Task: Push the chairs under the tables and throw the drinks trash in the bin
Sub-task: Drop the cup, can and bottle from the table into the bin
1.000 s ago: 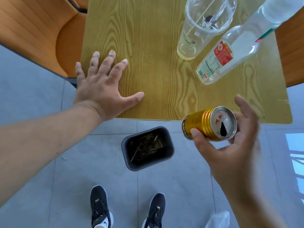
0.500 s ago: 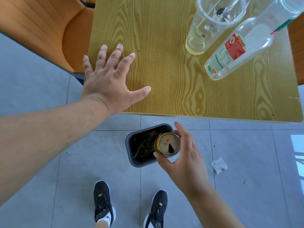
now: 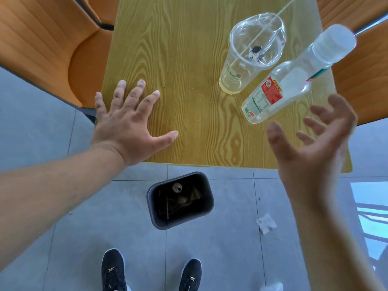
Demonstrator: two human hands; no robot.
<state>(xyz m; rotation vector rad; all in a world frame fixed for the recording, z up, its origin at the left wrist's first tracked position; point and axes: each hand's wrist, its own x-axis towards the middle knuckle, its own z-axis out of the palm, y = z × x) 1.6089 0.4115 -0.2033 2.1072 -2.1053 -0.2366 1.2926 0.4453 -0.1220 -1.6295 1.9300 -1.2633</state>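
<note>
Can (image 3: 177, 187) lies inside the bin (image 3: 206, 203), well below the empty, spread fingers (image 3: 321, 113) of right hand (image 3: 310, 152); left hand (image 3: 128, 127) lies flat and spread on table (image 3: 189, 59).

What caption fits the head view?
Open right hand nears the clear plastic bottle; left hand flat on the wooden table.

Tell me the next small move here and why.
Probably close the open right hand around the clear plastic bottle with the red label, the nearest trash left standing on the wooden table. The gold can already lies in the dark bin, and the left hand rests flat on the table.
</note>
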